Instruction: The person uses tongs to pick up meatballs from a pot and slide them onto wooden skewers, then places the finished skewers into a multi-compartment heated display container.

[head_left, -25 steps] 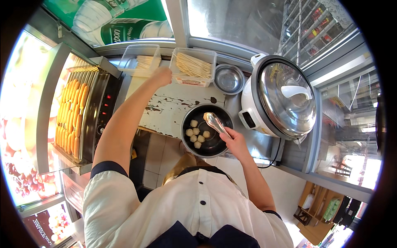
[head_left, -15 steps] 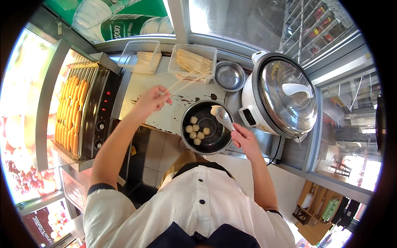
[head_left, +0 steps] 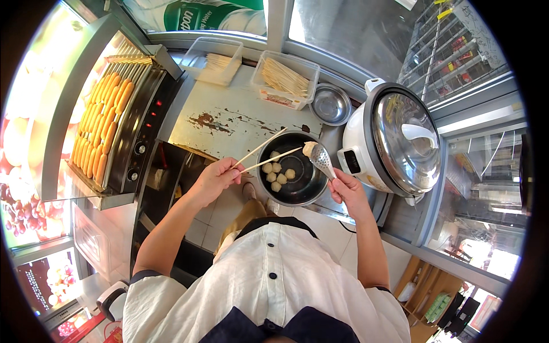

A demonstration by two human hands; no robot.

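Note:
My left hand [head_left: 216,180] is closed round the lower ends of two bamboo skewers [head_left: 271,159]. They spread apart, their far ends reaching over a dark metal pot [head_left: 309,194]. Inside the pot's left half lie several pale round meatballs [head_left: 276,167]. A perforated spoon [head_left: 323,162] is gripped by its handle in my right hand [head_left: 349,195]. Its bowl hangs over the right side of the pot and carries a pinkish lump of food [head_left: 309,148]. One skewer's tip comes close to that lump; I cannot tell whether they touch.
Two clear plastic boxes of skewers [head_left: 222,63] [head_left: 286,80] stand at the counter's back, beside a steel bowl [head_left: 330,104]. A large white cooker [head_left: 360,137] with a glossy lid is on the right. Leftward, a roller grill [head_left: 150,123] bears sausages [head_left: 103,123].
My left hand has come down and nearer the pot, bringing the skewers over it. My right hand still holds the spoon above the pot. The whole view has shifted slightly.

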